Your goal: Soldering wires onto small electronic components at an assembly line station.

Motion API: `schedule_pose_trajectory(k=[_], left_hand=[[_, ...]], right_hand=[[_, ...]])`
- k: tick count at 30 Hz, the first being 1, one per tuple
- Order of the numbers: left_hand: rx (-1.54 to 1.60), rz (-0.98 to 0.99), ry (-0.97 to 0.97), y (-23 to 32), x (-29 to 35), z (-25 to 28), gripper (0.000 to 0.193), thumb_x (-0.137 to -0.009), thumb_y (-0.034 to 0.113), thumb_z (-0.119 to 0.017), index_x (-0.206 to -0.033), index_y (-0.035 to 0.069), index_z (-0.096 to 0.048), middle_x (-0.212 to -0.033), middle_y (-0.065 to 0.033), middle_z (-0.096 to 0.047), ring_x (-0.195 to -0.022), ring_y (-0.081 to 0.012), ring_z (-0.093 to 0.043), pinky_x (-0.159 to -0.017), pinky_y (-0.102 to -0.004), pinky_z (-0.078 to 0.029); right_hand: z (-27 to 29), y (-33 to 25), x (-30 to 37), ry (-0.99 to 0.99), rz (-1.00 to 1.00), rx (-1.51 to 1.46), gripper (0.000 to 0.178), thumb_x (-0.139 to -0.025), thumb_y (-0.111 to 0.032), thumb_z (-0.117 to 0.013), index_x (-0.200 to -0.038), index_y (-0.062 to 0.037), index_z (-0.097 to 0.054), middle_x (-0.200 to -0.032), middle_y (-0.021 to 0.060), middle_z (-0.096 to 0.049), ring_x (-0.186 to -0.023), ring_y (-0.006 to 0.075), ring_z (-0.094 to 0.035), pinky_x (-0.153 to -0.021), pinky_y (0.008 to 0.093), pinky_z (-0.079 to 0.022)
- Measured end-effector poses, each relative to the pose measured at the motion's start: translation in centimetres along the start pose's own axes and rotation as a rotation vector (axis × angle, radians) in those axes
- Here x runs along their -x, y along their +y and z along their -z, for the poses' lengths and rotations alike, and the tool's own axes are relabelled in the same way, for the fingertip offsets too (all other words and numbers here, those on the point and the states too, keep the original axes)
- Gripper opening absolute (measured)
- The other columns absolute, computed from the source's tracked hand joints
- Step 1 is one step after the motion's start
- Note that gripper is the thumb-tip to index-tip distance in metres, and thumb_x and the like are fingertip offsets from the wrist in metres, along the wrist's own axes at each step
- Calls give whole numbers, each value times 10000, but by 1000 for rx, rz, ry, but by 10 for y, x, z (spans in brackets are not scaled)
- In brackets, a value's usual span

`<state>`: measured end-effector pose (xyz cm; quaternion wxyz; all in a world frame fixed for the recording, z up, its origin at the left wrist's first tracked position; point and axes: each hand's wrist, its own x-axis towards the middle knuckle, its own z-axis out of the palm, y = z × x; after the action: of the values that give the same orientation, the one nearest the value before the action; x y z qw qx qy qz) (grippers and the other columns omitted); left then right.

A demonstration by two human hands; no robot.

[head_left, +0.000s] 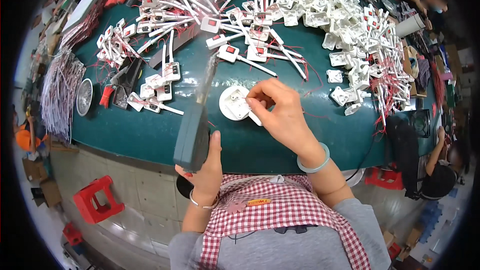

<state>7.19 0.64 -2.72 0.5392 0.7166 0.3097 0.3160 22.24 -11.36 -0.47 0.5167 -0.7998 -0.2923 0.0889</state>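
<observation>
My left hand (pixel 207 170) is wrapped round a dark teal tool (pixel 191 135). A long, clear, blurred rod (pixel 207 77) extends from the tool's far end, so I cannot tell its exact kind. In front of me a small white plastic housing (pixel 234 101) rests on a round white disc (pixel 226 114). My right hand (pixel 282 112) is closed in a pinch over the housing's right side, with what looks like a thin red wire at its fingertips. A white stem (pixel 255 119) shows partly under that hand.
Assembled white pieces with red inserts and wires (pixel 229 53) crowd the green table (pixel 150 137). White housings (pixel 305 5) are heaped far right. A metal bowl (pixel 84 97) and bundled wires (pixel 62 95) lie left. Red stools (pixel 97 200) stand below. Other people work at the right.
</observation>
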Motion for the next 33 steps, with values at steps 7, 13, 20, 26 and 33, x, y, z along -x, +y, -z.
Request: schedule_pose_trajectory(k=[7,13,20,26,33], left_hand=[[-197,-142,-81,-15,24,30,382,-870,19,-762,-1218,-33,-613,-1084,-97,-667,-705,-104,-607,-588,-245,-524],[-118,117,-67,12,33,43,220,-822,119,-822,-950,2,-687,-818,-60,-680,-677,-152,-622,-609,-303,-499],[-183,37,-127,4,41,55,212,-816,106,-815,-938,-8,-684,-824,-88,-667,-670,-194,-626,-602,-299,-491],[-191,-83,-211,16,33,53,209,-814,61,-801,-943,-38,-671,-843,-107,-652,-663,-201,-618,-598,-302,-484],[-219,-100,-261,25,29,50,199,-814,37,-792,-942,-47,-666,-857,-116,-658,-677,-196,-629,-600,-299,-488]], right_hand=[[-10,0,-5,-25,1,46,57,-847,-40,-671,-867,-25,-620,-828,109,-588,-666,264,-635,-638,380,-517],[-15,0,-6,30,132,211,81,-831,-17,-671,-860,-15,-596,-909,122,-568,-739,302,-645,-648,414,-514],[-19,-1,-5,56,93,116,111,-798,21,-677,-821,4,-571,-922,129,-562,-738,325,-631,-652,428,-512],[-21,-1,-6,81,115,174,116,-774,22,-680,-803,4,-569,-909,128,-562,-733,340,-627,-638,438,-507],[-21,-1,-5,94,115,185,125,-764,28,-682,-799,5,-564,-899,129,-554,-732,343,-625,-629,443,-504]])
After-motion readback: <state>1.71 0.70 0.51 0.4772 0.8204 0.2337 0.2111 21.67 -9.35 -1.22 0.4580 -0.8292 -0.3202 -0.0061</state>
